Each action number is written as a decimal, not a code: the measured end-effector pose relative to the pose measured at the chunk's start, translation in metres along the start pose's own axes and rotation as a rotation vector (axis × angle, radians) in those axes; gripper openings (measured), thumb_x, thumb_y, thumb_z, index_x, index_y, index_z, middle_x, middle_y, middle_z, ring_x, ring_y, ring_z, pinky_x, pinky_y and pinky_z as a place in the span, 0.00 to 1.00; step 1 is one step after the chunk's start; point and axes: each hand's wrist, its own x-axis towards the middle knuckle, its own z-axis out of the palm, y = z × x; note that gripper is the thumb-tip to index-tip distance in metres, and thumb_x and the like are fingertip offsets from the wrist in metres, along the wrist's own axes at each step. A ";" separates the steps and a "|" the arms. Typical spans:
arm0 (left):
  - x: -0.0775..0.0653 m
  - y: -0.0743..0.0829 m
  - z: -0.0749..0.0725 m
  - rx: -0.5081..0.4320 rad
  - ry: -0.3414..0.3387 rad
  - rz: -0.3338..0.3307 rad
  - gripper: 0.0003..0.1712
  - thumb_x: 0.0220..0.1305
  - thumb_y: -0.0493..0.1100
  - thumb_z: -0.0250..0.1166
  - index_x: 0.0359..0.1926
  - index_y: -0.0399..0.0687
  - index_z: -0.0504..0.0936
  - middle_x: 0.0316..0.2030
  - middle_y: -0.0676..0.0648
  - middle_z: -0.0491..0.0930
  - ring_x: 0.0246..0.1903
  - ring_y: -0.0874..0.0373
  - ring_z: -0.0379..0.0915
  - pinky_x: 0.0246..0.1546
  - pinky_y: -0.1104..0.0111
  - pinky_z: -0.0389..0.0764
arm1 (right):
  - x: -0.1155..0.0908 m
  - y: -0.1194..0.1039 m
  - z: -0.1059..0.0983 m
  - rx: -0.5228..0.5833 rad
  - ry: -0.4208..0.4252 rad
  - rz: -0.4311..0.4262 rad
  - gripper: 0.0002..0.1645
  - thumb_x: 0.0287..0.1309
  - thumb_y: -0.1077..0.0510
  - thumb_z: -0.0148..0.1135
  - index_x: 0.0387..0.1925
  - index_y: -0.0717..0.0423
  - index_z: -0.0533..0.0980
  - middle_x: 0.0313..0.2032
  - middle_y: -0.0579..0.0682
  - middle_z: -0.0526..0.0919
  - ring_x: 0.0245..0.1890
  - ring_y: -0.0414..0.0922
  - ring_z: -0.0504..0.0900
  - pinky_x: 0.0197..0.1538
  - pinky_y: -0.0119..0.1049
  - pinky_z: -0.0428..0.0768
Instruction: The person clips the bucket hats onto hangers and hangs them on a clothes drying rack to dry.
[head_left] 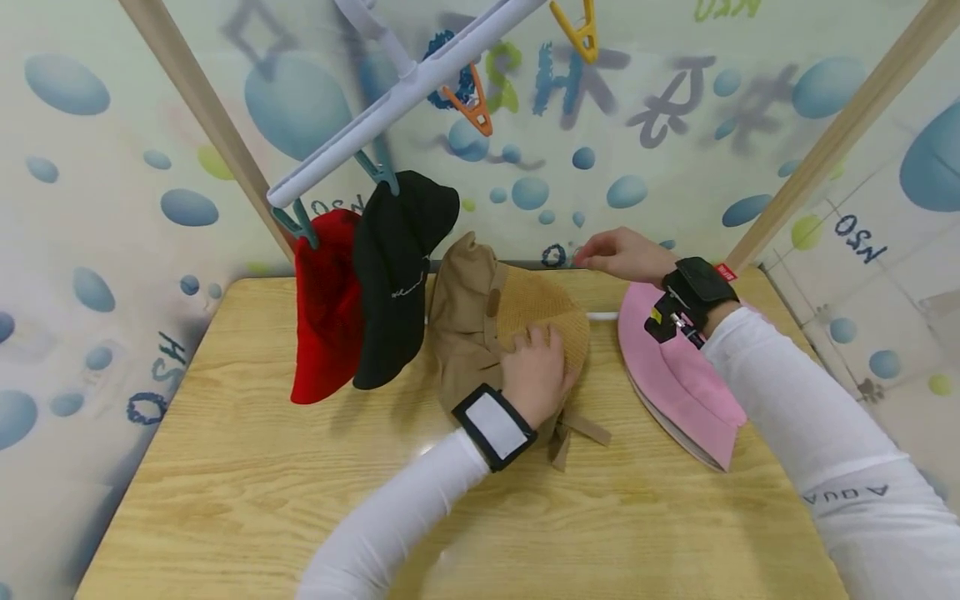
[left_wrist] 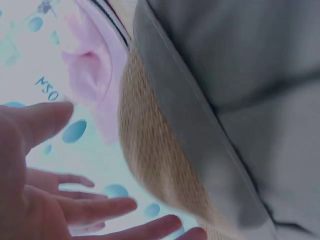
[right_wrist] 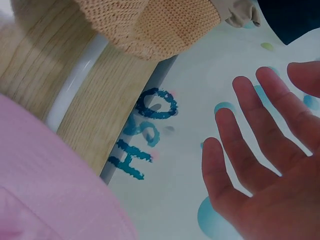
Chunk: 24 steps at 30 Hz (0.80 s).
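A khaki sun hat [head_left: 467, 325] with a woven straw-coloured brim [head_left: 536, 296] lies at the middle of the table. Over that brim is my left hand [head_left: 534, 371], its fingers loosely spread; the left wrist view shows the brim [left_wrist: 150, 145] just past the fingertips, and whether they touch it I cannot tell. My right hand [head_left: 626, 253] hovers near the back wall, right of the khaki hat, with fingers extended and holding nothing in the right wrist view. Below it lies a pink bucket hat [head_left: 675, 358], partly covered by the right forearm.
A white hanger bar [head_left: 408, 96] crosses above the table. Teal clips [head_left: 300, 223] hold a red hat [head_left: 326, 308] and a black hat [head_left: 397, 283] on its left. An orange clip [head_left: 472, 104] and a yellow clip [head_left: 579, 33] hang further right. Wooden poles [head_left: 832, 125] flank the table [head_left: 247, 483].
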 end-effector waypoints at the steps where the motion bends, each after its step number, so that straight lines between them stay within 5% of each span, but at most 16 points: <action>1: 0.003 0.005 0.002 0.017 -0.015 -0.017 0.41 0.55 0.67 0.56 0.59 0.42 0.67 0.46 0.38 0.77 0.39 0.46 0.76 0.23 0.59 0.81 | 0.000 0.001 0.000 0.000 0.001 0.000 0.18 0.64 0.60 0.47 0.50 0.65 0.72 0.52 0.67 0.75 0.53 0.57 0.70 0.58 0.56 0.66; 7: 0.013 0.021 0.013 0.162 -0.034 -0.115 0.52 0.48 0.78 0.49 0.63 0.45 0.65 0.44 0.38 0.79 0.37 0.45 0.77 0.20 0.64 0.80 | -0.003 0.009 -0.001 0.002 0.001 0.008 0.17 0.64 0.59 0.47 0.50 0.66 0.72 0.51 0.67 0.75 0.52 0.58 0.70 0.57 0.57 0.66; 12: 0.021 0.028 0.019 0.207 -0.121 -0.164 0.54 0.42 0.80 0.53 0.61 0.46 0.65 0.44 0.39 0.76 0.38 0.44 0.75 0.17 0.63 0.79 | -0.006 0.012 -0.002 0.004 0.007 0.023 0.17 0.64 0.60 0.47 0.50 0.66 0.72 0.51 0.68 0.74 0.52 0.58 0.70 0.58 0.57 0.66; 18: 0.021 0.029 0.022 0.146 -0.190 -0.173 0.47 0.41 0.69 0.65 0.57 0.46 0.68 0.42 0.39 0.75 0.36 0.44 0.73 0.18 0.61 0.79 | -0.007 0.013 0.000 0.012 0.011 0.027 0.16 0.64 0.60 0.47 0.50 0.65 0.72 0.51 0.68 0.75 0.51 0.58 0.70 0.57 0.56 0.67; 24: 0.014 0.028 0.021 0.068 -0.257 -0.097 0.42 0.45 0.65 0.65 0.56 0.45 0.70 0.43 0.37 0.74 0.39 0.42 0.74 0.21 0.57 0.81 | -0.007 0.015 0.001 0.026 -0.007 0.034 0.17 0.64 0.60 0.48 0.51 0.65 0.71 0.52 0.68 0.74 0.52 0.58 0.69 0.59 0.57 0.66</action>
